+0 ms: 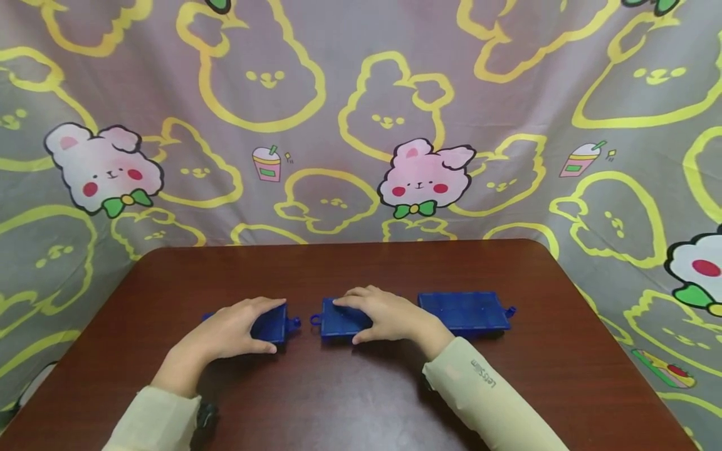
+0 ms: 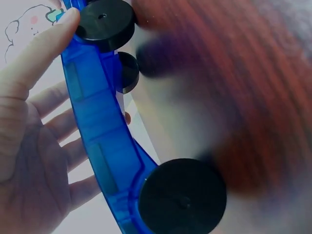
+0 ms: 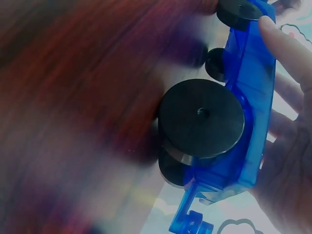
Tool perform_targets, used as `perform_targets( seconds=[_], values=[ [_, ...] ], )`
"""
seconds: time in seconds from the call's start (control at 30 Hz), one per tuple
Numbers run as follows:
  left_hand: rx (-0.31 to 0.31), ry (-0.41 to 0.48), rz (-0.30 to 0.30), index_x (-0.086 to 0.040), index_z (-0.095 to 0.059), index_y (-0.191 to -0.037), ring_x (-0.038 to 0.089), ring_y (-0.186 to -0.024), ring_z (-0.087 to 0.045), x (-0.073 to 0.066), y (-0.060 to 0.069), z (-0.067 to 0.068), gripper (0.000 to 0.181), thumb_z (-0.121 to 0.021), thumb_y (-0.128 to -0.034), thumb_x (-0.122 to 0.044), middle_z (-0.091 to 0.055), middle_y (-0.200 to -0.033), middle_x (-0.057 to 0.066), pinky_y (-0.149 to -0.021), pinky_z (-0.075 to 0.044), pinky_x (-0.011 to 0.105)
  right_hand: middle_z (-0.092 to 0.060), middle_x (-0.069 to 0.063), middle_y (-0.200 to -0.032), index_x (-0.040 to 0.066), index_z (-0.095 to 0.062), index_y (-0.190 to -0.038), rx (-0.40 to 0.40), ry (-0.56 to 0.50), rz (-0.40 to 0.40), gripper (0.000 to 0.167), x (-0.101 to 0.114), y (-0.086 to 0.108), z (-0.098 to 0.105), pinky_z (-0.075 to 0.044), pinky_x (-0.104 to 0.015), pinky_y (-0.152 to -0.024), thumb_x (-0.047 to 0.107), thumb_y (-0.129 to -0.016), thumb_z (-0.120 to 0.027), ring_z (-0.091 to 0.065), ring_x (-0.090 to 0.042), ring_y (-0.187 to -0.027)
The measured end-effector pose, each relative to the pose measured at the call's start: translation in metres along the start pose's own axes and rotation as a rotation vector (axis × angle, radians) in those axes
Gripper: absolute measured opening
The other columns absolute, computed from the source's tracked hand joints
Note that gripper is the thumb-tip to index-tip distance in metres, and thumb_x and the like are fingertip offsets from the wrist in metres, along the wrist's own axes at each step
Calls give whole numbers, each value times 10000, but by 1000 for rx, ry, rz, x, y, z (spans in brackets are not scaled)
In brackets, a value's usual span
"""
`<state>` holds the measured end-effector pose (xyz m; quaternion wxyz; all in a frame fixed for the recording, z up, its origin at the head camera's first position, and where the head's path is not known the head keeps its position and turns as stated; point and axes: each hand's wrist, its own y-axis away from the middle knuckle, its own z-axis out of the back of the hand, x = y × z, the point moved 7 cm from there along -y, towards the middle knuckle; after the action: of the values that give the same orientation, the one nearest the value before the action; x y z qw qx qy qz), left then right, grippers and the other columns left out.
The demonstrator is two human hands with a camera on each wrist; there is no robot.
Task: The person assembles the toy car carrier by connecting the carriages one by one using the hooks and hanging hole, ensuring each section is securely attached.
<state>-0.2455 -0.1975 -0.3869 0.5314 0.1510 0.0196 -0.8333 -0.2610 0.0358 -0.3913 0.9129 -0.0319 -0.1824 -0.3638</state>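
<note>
Three blue see-through plastic toy wagons with black wheels stand in a row on the table. My left hand (image 1: 239, 326) grips the left wagon (image 1: 269, 326) across its width, thumb on the near side, fingers on the far side. The wheels (image 2: 183, 197) of that wagon rest near the table top. With thumb and fingers on opposite sides, my right hand (image 1: 386, 314) holds the middle wagon (image 1: 340, 319). A small gap parts the left wagon's peg (image 1: 295, 323) from the middle wagon's ring (image 1: 316, 321). Another peg coupling (image 3: 195, 224) shows on the middle wagon in the right wrist view.
The third wagon (image 1: 465, 310) stands untouched to the right of my right hand, its peg pointing right. Under everything lies a dark red-brown wooden table (image 1: 361, 401). A patterned cloth (image 1: 361, 37) hangs behind and along both sides.
</note>
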Motion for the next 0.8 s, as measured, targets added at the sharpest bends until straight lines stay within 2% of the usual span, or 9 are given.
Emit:
perform_targets(
  seconds=[0.13, 0.47, 0.8],
  values=[
    [-1, -18, 4, -134, -485, -1469, 360, -1267, -555, -1, -1, 0, 872, -842, -750, -474, -559, -1415, 163, -994, -482, 582, -457, -30, -1528, 276, -448, -1502, -4, -2, 7, 721, 1, -1, 0, -432, -460, -1113, 404, -866, -762, -440, -244, -1396],
    [5, -55, -32, -124, -507, -1453, 331, -1211, -587, -10, -7, 1, 870, -856, -733, -466, -583, -1373, 143, -933, -523, 557, -441, -45, -1544, 251, -498, -1468, -32, -19, 14, 669, 1, 1, 1, -428, -474, -1114, 406, -871, -757, -418, -252, -1415],
    [17, -60, -36, -132, -519, -1444, 313, -1193, -591, -18, -13, 0, 866, -852, -728, -488, -587, -1364, 134, -936, -524, 546, -458, -42, -1527, 242, -516, -1452, -63, -20, 34, 656, 1, 2, 3, -431, -461, -1111, 416, -868, -759, -435, -244, -1399]
  ],
)
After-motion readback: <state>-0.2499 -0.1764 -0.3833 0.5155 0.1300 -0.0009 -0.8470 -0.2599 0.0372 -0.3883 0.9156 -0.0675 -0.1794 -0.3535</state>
